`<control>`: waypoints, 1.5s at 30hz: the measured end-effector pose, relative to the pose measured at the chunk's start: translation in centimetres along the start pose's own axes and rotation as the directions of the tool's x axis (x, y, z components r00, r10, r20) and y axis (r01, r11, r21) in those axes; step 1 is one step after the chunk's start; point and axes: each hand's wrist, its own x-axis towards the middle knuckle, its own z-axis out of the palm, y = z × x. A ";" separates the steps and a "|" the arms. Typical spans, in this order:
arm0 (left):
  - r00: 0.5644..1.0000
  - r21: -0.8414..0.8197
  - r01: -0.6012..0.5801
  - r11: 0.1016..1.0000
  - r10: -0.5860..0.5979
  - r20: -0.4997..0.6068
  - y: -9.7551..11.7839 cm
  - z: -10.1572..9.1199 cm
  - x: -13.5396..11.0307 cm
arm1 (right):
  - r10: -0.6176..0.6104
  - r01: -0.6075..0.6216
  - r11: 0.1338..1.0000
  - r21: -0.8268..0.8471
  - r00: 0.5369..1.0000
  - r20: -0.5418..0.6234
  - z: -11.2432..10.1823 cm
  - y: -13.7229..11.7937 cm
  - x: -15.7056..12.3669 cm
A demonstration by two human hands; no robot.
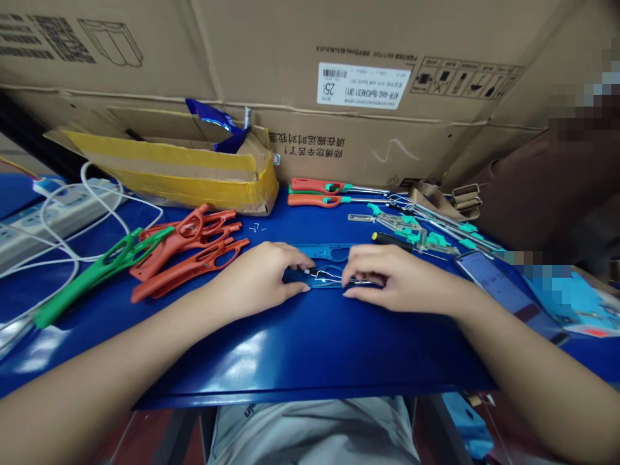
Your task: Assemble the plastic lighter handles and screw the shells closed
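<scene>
A blue plastic lighter shell half (329,284) lies on the table in front of me, with thin white wires (322,276) inside it. My left hand (268,278) is closed on its left end, thumb on the near side and fingers on the far side. At its right part my right hand (387,278) is closed with thumb and fingertips, beside a thin metal tube that shows under the palm. The fingers hide part of both ends. Just beyond lies another blue shell half (324,250).
Orange lighter shells (194,271) and a green one (97,278) lie left, near a white power strip (62,213). Behind are lighters (314,200), clear-and-teal inner parts (397,223) and a yellow-taped carton (169,168). A screwdriver (392,242) and a phone (498,278) lie right.
</scene>
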 end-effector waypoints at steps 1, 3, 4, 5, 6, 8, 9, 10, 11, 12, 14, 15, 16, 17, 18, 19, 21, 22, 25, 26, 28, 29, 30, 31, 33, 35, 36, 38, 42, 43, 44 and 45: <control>1.000 -0.004 0.003 1.000 -0.003 -0.001 0.0 0.0 0.0 | -0.048 0.050 0.997 -0.062 0.998 0.043 0.4 -0.5 0.0; 1.000 -0.011 0.002 1.000 -0.002 -0.003 0.1 -0.1 0.0 | -0.065 0.077 0.963 -0.257 0.996 0.058 1.2 -1.2 -0.1; 1.000 -0.012 -0.001 1.000 0.001 -0.005 0.1 -0.1 0.0 | -0.059 0.078 0.940 -0.333 0.996 0.066 1.6 -1.4 -0.1; 1.000 -0.012 -0.005 1.000 0.005 -0.006 0.0 -0.1 0.0 | -0.046 0.071 0.915 -0.396 0.996 0.073 1.9 -1.5 -0.1; 1.000 -0.012 -0.009 1.000 0.009 -0.010 0.0 -0.1 0.1 | -0.030 0.063 0.894 -0.443 0.996 0.081 2.2 -1.6 0.0; 1.000 -0.013 -0.015 1.000 0.015 -0.014 0.0 0.0 0.1 | 0.007 0.041 0.870 -0.492 0.995 0.096 2.5 -1.6 0.2; 1.000 -0.015 -0.016 1.000 0.015 -0.015 -0.1 0.0 0.1 | 0.026 0.027 0.865 -0.501 0.995 0.098 2.6 -1.6 0.3; 1.000 -0.016 -0.017 1.000 0.016 -0.015 -0.1 0.1 0.1 | 0.044 0.010 0.866 -0.500 0.994 0.096 2.7 -1.5 0.4; 1.000 -0.016 -0.018 1.000 0.018 -0.015 -0.1 0.1 0.1 | 0.063 -0.011 0.869 -0.494 0.994 0.089 2.8 -1.5 0.5; 1.000 -0.014 -0.019 1.000 0.019 -0.014 0.0 0.2 0.1 | 0.079 -0.031 0.872 -0.488 0.994 0.079 2.8 -1.5 0.6; 1.000 -0.008 -0.023 1.000 0.022 -0.015 0.0 0.3 0.1 | 0.109 -0.065 0.868 -0.492 0.992 0.060 3.0 -1.5 0.7; 1.000 -0.005 -0.025 1.000 0.025 -0.016 0.1 0.4 0.1 | 0.120 -0.078 0.860 -0.504 0.991 0.051 3.2 -1.5 0.8; 0.999 -0.002 -0.028 1.000 0.028 -0.018 0.1 0.5 0.0 | 0.128 -0.086 0.849 -0.521 0.991 0.045 3.3 -1.6 0.8; 0.999 0.001 -0.030 1.000 0.030 -0.023 0.2 0.5 0.0 | 0.132 -0.089 0.839 -0.537 0.990 0.043 3.4 -1.6 0.8; 0.999 0.003 -0.035 0.999 0.035 -0.025 0.2 0.6 0.0 | 0.133 -0.088 0.831 -0.549 0.990 0.044 3.4 -1.7 0.8; 0.999 0.005 -0.038 0.999 0.038 -0.027 0.3 0.6 -0.1 | 0.133 -0.086 0.827 -0.555 0.990 0.045 3.4 -1.8 0.8; 0.999 0.004 -0.042 0.999 0.042 -0.028 0.3 0.6 -0.1 | 0.133 -0.084 0.831 -0.550 0.990 0.049 3.4 -2.0 0.8; 0.999 0.003 -0.042 0.999 0.042 -0.028 0.4 0.7 -0.1 | 0.138 -0.090 0.834 -0.544 0.989 0.049 3.3 -2.1 0.9; 0.999 0.001 -0.040 0.999 0.040 -0.028 0.4 0.7 -0.1 | 0.162 -0.112 0.845 -0.522 0.985 0.051 3.1 -2.3 0.9; 0.999 0.001 -0.040 0.999 0.040 -0.029 0.4 0.7 -0.2 | 0.167 -0.116 0.849 -0.516 0.985 0.053 3.0 -2.3 0.9; 0.999 0.002 -0.039 0.999 0.039 -0.032 0.4 0.8 -0.2 | 0.165 -0.115 0.851 -0.512 0.985 0.053 3.1 -2.3 0.8; 0.999 0.001 -0.038 0.999 0.038 -0.033 0.4 0.8 -0.2 | 0.160 -0.112 0.851 -0.514 0.986 0.049 3.1 -2.3 0.8; 0.999 -0.001 -0.038 0.999 0.038 -0.034 0.4 0.8 -0.2 | 0.154 -0.109 0.848 -0.518 0.987 0.045 3.2 -2.3 0.7; 0.999 -0.004 -0.038 0.999 0.038 -0.034 0.4 0.8 -0.2 | 0.149 -0.105 0.846 -0.523 0.988 0.042 3.3 -2.3 0.7; 0.999 -0.008 -0.037 0.999 0.037 -0.032 0.4 0.8 -0.1 | 0.148 -0.099 0.842 -0.530 0.988 0.052 3.4 -2.4 0.7; 0.999 -0.011 -0.034 0.999 0.034 -0.031 0.4 0.8 -0.1 | 0.162 -0.094 0.841 -0.533 0.983 0.082 3.5 -2.6 0.8; 0.999 -0.012 -0.031 0.999 0.031 -0.029 0.4 0.8 -0.1 | 0.171 -0.094 0.839 -0.536 0.981 0.096 3.5 -2.6 0.9; 0.999 -0.014 -0.025 1.000 0.025 -0.027 0.5 0.8 -0.1 | 0.183 -0.096 0.831 -0.548 0.978 0.105 3.6 -2.7 1.0; 0.999 -0.022 -0.026 0.999 0.025 -0.034 0.5 0.9 -0.2 | 0.181 -0.103 0.794 -0.599 0.981 0.071 3.8 -2.5 1.1; 0.999 -0.023 -0.027 0.999 0.027 -0.035 0.5 0.9 -0.2 | 0.182 -0.107 0.787 -0.608 0.981 0.064 3.9 -2.5 1.1; 0.999 -0.023 -0.029 0.999 0.029 -0.033 0.5 0.9 -0.2 | 0.186 -0.112 0.783 -0.612 0.981 0.059 3.9 -2.4 1.0; 0.999 -0.023 -0.030 0.999 0.029 -0.031 0.5 1.0 -0.2 | 0.191 -0.119 0.781 -0.613 0.980 0.054 3.9 -2.4 1.0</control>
